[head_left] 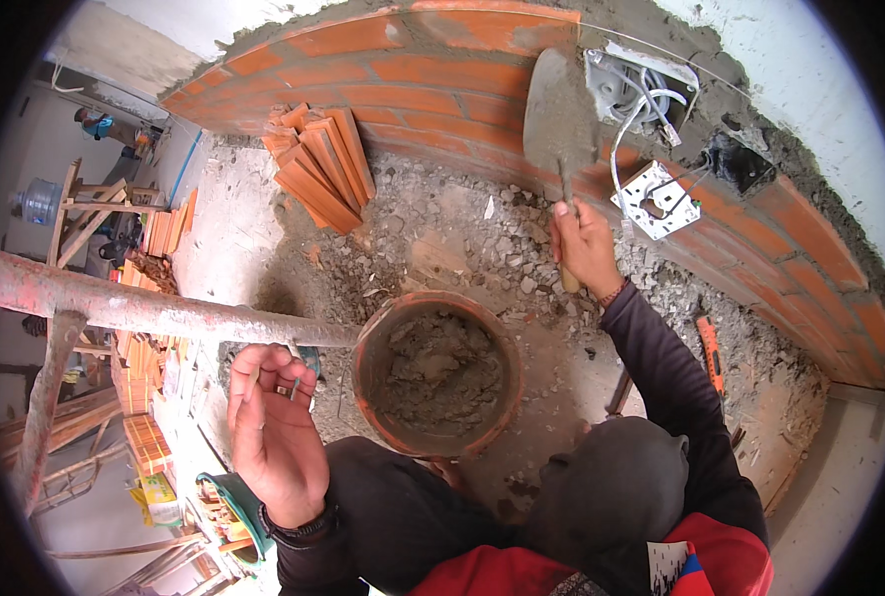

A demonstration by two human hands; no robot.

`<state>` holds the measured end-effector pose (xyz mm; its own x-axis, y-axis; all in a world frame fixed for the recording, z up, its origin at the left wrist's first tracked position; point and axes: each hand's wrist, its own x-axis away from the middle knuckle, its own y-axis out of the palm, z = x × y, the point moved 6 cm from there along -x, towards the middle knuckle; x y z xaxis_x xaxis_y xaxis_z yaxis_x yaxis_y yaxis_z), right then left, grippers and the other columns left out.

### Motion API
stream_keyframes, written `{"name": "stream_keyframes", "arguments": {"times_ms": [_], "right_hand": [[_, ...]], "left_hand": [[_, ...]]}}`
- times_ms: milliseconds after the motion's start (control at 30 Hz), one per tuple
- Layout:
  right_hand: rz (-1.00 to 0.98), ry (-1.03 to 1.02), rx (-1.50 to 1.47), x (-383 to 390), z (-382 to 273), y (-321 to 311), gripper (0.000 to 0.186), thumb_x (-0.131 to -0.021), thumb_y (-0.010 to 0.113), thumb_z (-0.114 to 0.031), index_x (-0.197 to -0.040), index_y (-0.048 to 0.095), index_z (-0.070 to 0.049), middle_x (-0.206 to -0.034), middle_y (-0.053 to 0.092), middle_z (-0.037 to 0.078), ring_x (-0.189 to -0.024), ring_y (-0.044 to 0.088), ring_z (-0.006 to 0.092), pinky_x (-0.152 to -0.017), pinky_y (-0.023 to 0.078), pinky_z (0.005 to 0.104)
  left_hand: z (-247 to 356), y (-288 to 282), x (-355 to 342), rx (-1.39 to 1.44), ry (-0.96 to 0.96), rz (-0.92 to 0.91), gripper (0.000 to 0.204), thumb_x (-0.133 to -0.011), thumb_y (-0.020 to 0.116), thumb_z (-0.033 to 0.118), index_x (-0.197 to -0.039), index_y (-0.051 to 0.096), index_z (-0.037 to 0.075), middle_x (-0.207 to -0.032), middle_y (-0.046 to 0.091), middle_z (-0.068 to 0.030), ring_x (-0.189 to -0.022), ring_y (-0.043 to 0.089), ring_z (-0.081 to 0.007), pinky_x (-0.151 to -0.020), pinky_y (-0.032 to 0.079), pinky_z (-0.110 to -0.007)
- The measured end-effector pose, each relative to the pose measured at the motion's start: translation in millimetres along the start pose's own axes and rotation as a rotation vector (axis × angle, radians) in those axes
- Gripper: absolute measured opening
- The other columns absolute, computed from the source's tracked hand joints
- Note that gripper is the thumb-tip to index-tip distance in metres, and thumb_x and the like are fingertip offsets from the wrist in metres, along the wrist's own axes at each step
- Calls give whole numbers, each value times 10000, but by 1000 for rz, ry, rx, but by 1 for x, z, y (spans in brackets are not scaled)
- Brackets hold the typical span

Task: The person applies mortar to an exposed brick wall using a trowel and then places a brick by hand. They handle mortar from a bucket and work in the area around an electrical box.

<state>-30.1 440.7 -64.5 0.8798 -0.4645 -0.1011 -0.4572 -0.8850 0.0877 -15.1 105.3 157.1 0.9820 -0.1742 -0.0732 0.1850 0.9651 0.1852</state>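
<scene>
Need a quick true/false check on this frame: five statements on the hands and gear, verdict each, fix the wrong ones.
1. The right hand grips the trowel by its handle. True.
2. The bucket is empty. False: it holds grey mortar.
3. The left hand holds a brick. False: there is no brick in it; the palm shows and the fingers are curled.
4. The orange tool lies to the right of the bucket in the picture. True.
5. The loose pile of orange bricks near the wall is to the right of the trowel. False: it is to the left.
</scene>
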Motion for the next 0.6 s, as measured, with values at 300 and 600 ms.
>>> {"name": "stream_keyframes", "arguments": {"times_ms": [300, 600], "right_hand": [[-487, -101, 422, 77, -36, 0, 176, -890, 567, -180, -912, 563, -6, -653, 537, 169, -604, 546, 371, -579, 432, 414], [-669, -241, 865, 145, -19, 2, 271, -831, 657, -168, -1061, 552, -70, -836, 577, 134, -734, 601, 365, -625, 476, 443]], "left_hand": [[5, -4, 5, 40, 13, 39, 407, -923, 558, 305, -1206, 476, 24, -1106, 532, -79, -1007, 518, -164, -923, 391, -331], [11, -10, 9, 177, 67, -41, 464, -957, 460, 298, -1284, 479, -30, -1168, 532, -113, -1032, 510, -202, -937, 374, -357]]}}
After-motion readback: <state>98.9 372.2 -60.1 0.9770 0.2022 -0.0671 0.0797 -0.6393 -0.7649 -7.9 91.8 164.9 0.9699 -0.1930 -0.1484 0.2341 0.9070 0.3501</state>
